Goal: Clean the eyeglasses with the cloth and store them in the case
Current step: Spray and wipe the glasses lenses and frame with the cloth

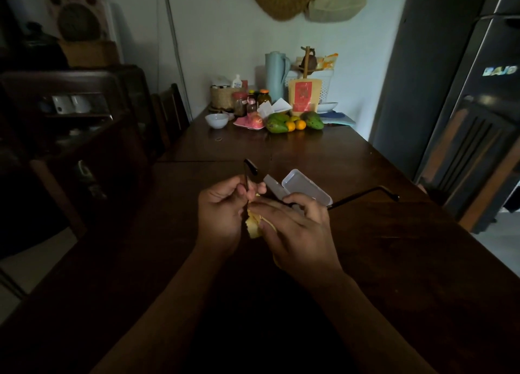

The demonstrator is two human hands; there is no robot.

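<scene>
head view. dim room, dark wooden desk (pixel 394 261). both hands work above the middle of the desk, closer to its near edge than its far one.

left hand (pixel 222 207): fingers curled, pinching the eyeglasses (pixel 363 195) at the frame, by the hinge of the temple that sticks upward.

right hand (pixel 295 224): thumb and fingers pinching the yellow cloth (pixel 253 226) around what i take to be a lens. the lens itself is hidden under cloth and fingers. the other temple juts out unfolded toward the desk's right edge.

clear case (pixel 306 186) lies open on the desk just beyond the hands, toward the far edge; empty as far as i can see. fruit (pixel 281 124) and jars (pixel 240 103) crowd the far edge by the wall, well apart.

judgement: wiping stage, storing not yet begun.

risks:
- the outstretched temple passes close over the case; a twist of the frame could knock the light case away.
- rubbing hard while the frame is held by one hinge could strain it.
- poor light means smears may go unnoticed.
- temples need folding before casing, else the lid won't close.
</scene>
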